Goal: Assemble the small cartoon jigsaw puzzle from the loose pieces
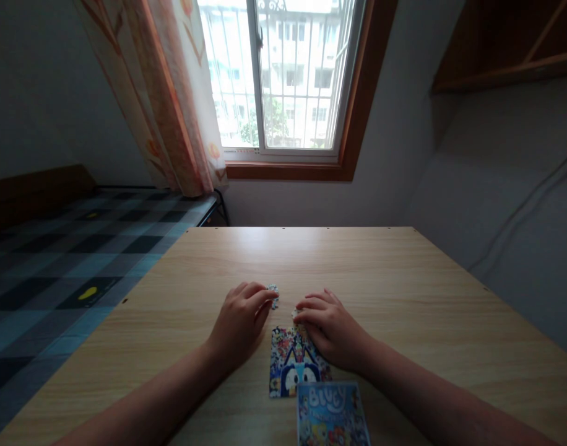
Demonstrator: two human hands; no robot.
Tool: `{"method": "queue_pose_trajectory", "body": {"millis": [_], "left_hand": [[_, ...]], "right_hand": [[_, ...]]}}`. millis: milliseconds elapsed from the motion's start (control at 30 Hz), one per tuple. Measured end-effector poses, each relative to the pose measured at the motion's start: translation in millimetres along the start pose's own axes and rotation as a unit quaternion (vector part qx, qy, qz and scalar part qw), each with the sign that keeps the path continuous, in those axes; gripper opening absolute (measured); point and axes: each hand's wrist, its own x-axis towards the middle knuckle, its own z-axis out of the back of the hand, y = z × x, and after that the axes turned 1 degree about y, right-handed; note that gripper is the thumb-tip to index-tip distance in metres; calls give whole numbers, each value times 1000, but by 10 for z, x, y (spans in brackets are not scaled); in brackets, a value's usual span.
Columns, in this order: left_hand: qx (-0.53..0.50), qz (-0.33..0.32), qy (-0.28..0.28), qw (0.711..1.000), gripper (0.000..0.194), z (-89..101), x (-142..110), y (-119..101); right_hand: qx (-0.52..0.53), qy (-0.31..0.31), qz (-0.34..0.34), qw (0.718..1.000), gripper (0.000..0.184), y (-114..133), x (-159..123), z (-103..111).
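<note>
A jigsaw puzzle with a blue cartoon dog's face lies flat on the table, its upper right edge uneven and partly under my right hand. My left hand is up and left of it, fingers curled together at a small cluster of puzzle pieces. The fingertips of my right hand close on a pale puzzle piece at the puzzle's top edge. Overlapping the puzzle's lower right corner is a shiny box lettered "BLUEY". My fingers hide parts of the pieces.
The wooden table reaches toward a barred window. To the left are a bed with a checked cover and a patterned curtain. A wooden shelf hangs on the right wall, with a cable below it.
</note>
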Motion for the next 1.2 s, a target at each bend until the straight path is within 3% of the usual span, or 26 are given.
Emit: {"method": "queue_pose_trajectory", "body": {"millis": [300,1200], "left_hand": [[-20,-35,-16,999,18,3,-13,-51],[-31,-39,-10,999,20,15,12,-80]], "right_hand": [[-9,8,9,1000,24,21,3,11],[-26,7,-16,1000,35,40,3,17]]}}
